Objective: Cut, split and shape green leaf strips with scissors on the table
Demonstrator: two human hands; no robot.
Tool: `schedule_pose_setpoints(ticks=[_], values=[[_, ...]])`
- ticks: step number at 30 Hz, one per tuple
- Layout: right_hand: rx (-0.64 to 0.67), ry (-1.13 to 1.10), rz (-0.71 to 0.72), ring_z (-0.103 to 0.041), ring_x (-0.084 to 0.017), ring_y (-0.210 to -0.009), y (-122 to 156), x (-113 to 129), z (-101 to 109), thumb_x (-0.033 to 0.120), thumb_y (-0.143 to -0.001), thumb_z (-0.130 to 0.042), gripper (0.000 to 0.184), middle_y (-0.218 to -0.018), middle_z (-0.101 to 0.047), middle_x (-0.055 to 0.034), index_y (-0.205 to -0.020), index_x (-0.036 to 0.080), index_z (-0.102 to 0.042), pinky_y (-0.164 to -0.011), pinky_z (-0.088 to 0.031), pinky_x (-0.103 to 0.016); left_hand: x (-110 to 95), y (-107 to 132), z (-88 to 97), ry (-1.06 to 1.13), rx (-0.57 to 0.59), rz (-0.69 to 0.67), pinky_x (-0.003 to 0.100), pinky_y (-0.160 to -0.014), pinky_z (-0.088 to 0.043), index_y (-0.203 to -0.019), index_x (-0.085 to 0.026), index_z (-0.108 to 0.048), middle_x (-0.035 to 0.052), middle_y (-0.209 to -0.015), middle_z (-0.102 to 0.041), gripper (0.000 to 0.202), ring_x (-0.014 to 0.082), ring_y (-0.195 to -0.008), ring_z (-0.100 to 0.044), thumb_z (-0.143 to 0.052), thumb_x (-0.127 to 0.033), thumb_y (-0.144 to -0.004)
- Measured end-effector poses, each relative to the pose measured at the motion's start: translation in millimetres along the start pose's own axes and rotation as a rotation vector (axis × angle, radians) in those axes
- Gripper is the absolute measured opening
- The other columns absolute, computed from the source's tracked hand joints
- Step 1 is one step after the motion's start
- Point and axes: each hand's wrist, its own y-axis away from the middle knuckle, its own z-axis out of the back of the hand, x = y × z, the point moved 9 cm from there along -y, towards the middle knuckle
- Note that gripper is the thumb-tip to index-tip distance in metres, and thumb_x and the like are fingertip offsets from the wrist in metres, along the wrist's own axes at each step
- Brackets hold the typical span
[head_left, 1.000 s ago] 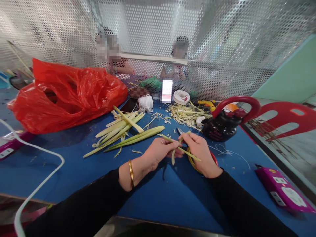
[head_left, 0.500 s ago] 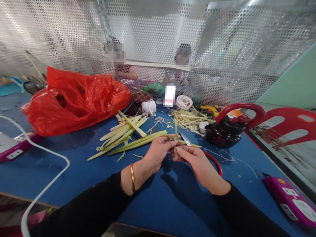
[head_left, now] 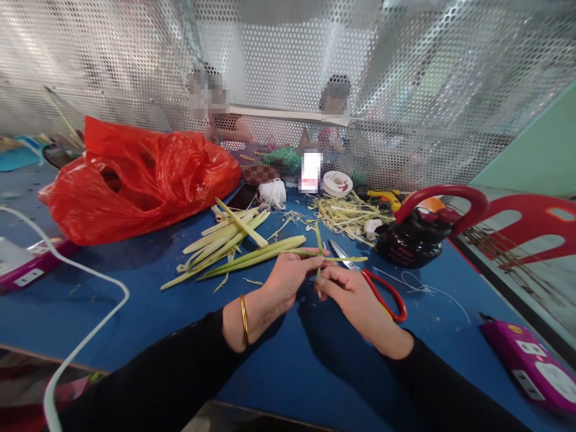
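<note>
Slender yellow-green plant strips (head_left: 353,260) cross roughly at right angles above the blue table (head_left: 270,366); the left hand (head_left: 290,279) has its grip pinched near the crossing, the right hand (head_left: 360,303) on the nearer end.

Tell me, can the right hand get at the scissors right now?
Probably yes: the scissors lie close by the right hand, nothing visibly blocking the handles, though its fingertips are pinching a green strip.

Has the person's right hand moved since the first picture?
Yes: judged against the black kettle, the right hand has moved left and a little down in the view.
</note>
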Motion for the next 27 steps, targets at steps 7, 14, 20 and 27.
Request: schedule_pose_setpoints(ticks=[7,14,20,27], values=[[-0.668,0.484,0.34,-0.054,-0.018,-0.069,31,45,66,0.033,-0.09,-0.057,0.017,-0.072,-0.056,-0.0016,-0.077,0.022,-0.056,-0.066,-0.041,-0.03,-5,-1,2.5,0.05,0.01,0.011,0.028,-0.081,-0.052,-0.089,-0.011,-0.071,0.01,-0.075,-0.076,0.018,0.0168,-0.073,-0.071,-0.061,-0.024,-0.083],[-0.346,0.724,0.387,-0.061,-0.02,-0.071,8,37,43,0.028,-0.093,-0.052,0.021,-0.073,-0.068,-0.0037,-0.076,0.021,-0.063,-0.076,-0.041,-0.034,-6,1,5.7,-0.03,-0.066,0.005,0.024,-0.071,-0.052,-0.085,-0.013,-0.071,0.0046,-0.069,-0.073,0.019,0.0137,-0.065,-0.068,-0.076,-0.026,-0.072],[-0.247,0.79,0.461,-0.053,-0.016,-0.06,13,41,21,0.022,-0.094,-0.048,0.033,-0.058,-0.056,0.0005,-0.062,0.021,-0.051,-0.074,-0.039,-0.032,-5,-3,10.1,-0.072,-0.115,-0.078,0.019,-0.053,-0.047,-0.071,-0.012,-0.068,-0.0011,-0.053,-0.064,0.014,0.009,-0.05,-0.059,-0.077,-0.023,-0.068],[-0.493,0.777,0.436,-0.06,-0.022,-0.08,15,43,53,0.03,-0.092,-0.053,0.016,-0.085,-0.067,-0.0065,-0.09,0.02,-0.066,-0.076,-0.04,-0.035,-4,0,6.8,-0.252,-0.079,0.028,0.022,-0.045,-0.046,-0.085,-0.014,-0.066,0.0048,-0.065,-0.07,0.013,0.0141,-0.047,-0.064,-0.069,-0.021,-0.075]])
